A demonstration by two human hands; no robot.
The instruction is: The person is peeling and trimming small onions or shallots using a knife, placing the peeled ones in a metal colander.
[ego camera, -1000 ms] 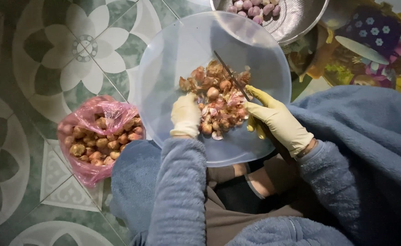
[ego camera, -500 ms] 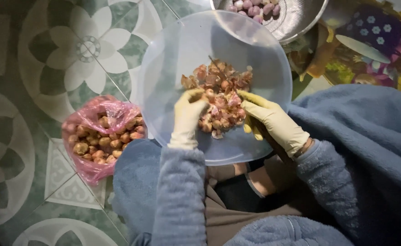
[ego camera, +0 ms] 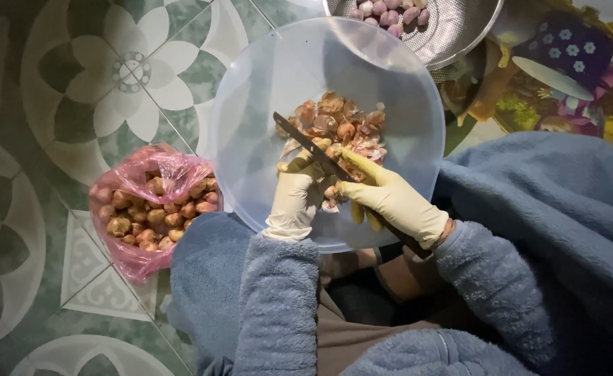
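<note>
Knife (ego camera: 306, 144) gripped by right hand (ego camera: 390, 198) fingers; left hand (ego camera: 296, 195) fingers pinch shallot (ego camera: 320, 144) under blade.

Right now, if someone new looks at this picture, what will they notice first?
At centre, two gloved hands meet over a clear plastic bowl: the right hand holds a knife, and the left hand pinches a small bulb beside a heap of shallot skins. A pink bag of shallots lies left, on the patterned floor tiles.

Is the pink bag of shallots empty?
No, the pink bag on the floor, left of the clear bowl, lies open and is full of unpeeled brown shallots.
</note>
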